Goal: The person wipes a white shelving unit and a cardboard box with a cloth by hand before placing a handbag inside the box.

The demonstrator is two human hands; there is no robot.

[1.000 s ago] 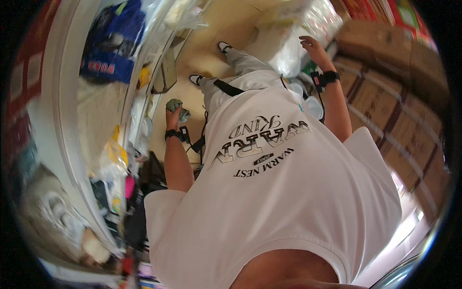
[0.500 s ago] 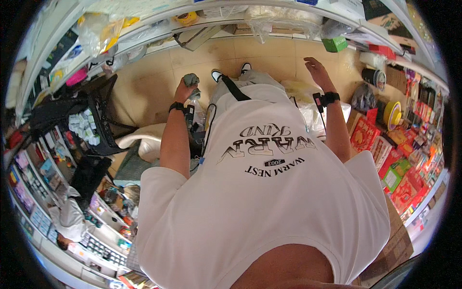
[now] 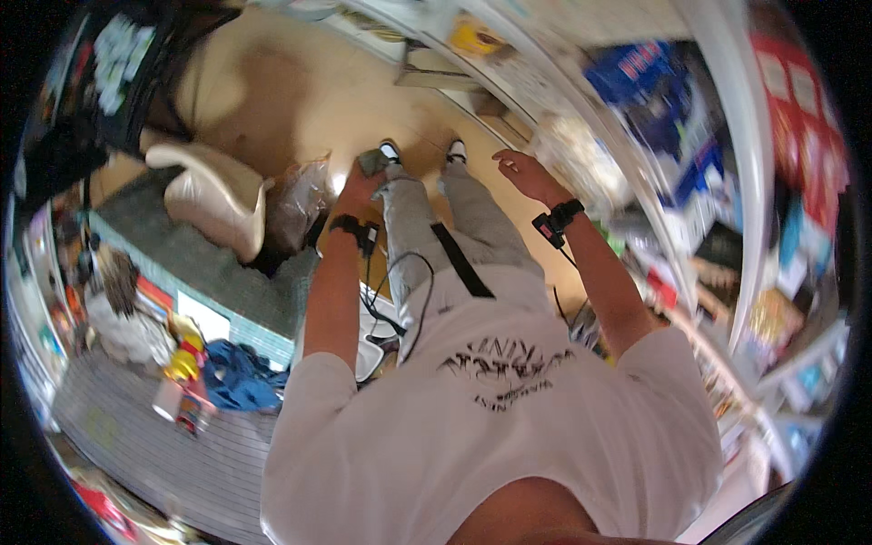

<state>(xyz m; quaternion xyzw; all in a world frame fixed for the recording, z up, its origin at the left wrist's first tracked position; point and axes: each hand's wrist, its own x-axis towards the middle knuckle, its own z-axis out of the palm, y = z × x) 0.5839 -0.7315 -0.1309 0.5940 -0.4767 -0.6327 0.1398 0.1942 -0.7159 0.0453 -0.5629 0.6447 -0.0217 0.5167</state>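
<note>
Tan floor (image 3: 341, 91), left hand (image 3: 363, 183) gripping grey-green cloth (image 3: 371, 162), right hand (image 3: 530, 178) loosely curled

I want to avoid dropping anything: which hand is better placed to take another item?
Probably the right hand: it seems empty and, in the picture, nears the shelf's clear plastic. The left hand holds a grey-green cloth.

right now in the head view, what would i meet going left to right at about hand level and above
Pale chair, clear plastic bag, left hand gripping a grey-green cloth, right shoe, right hand, blue package, red package.
</note>
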